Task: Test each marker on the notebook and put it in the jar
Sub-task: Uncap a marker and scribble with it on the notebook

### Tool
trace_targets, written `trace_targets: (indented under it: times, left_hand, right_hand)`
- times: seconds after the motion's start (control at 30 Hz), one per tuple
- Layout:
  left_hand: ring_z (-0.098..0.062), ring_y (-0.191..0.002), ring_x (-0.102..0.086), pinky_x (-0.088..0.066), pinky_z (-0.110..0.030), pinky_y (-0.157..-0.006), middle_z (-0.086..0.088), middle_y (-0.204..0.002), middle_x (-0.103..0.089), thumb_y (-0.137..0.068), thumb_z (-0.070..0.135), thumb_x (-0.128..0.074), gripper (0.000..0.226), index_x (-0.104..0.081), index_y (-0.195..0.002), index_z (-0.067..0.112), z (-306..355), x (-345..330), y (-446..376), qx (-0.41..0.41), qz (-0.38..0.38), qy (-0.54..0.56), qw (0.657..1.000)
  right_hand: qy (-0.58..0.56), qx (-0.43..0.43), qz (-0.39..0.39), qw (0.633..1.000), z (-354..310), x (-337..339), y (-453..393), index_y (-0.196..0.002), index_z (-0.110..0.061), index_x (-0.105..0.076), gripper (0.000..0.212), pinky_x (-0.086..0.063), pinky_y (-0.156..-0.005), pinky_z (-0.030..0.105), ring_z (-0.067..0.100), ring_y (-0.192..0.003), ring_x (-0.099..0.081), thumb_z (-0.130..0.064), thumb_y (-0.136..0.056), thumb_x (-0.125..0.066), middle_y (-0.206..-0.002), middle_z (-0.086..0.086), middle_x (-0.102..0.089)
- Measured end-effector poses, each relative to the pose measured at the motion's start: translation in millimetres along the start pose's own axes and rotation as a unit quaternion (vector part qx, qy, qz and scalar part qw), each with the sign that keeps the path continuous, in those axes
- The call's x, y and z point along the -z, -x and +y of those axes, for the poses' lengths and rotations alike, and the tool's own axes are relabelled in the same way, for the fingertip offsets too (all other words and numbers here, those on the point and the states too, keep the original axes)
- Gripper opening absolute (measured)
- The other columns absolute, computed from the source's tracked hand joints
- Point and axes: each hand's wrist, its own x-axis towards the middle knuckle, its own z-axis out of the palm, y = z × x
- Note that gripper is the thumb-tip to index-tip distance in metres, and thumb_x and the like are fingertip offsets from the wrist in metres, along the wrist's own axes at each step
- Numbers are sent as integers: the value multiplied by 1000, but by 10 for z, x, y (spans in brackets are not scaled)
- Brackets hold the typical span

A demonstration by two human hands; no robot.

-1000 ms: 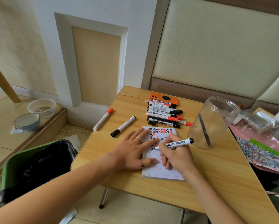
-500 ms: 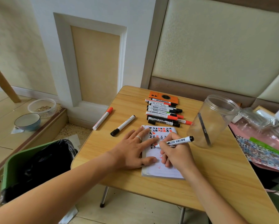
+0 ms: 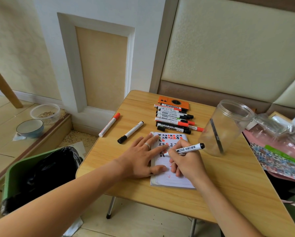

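A small lined notebook (image 3: 170,180) with red and black marks lies on the wooden table (image 3: 228,182). My left hand (image 3: 139,159) presses flat on its left edge, fingers spread. My right hand (image 3: 186,161) grips a white marker (image 3: 187,148) with its tip on the page. A clear plastic jar (image 3: 225,127) stands to the right and holds one black marker. A pile of several markers (image 3: 174,120) lies behind the notebook. A red-capped marker (image 3: 109,124) and a black-capped marker (image 3: 130,132) lie apart at the left.
An orange box (image 3: 174,101) sits behind the marker pile. A green bin with a black liner (image 3: 39,173) stands left of the table. Clutter of plastic and patterned paper (image 3: 276,158) lies at the right. Two bowls (image 3: 30,128) are on the floor.
My right hand has shifted the marker tip slightly over the page while writing. My left hand has stayed pressed on the notebook.
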Motion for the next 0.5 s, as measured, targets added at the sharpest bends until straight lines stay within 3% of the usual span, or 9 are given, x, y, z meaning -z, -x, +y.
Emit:
trace_targets:
  times: [0.5]
  left_hand:
    - [-16, -154, 18, 10, -38, -124, -1, -170, 7, -81, 88, -12, 85, -1, -157, 50, -9, -5, 1, 2, 7, 13, 1000]
  right_hand:
    - [3, 4, 19, 1000, -5, 18, 7, -85, -7, -57, 12, -39, -39, 27, 28, -40, -57, -8, -93, -65, -62, 25, -65]
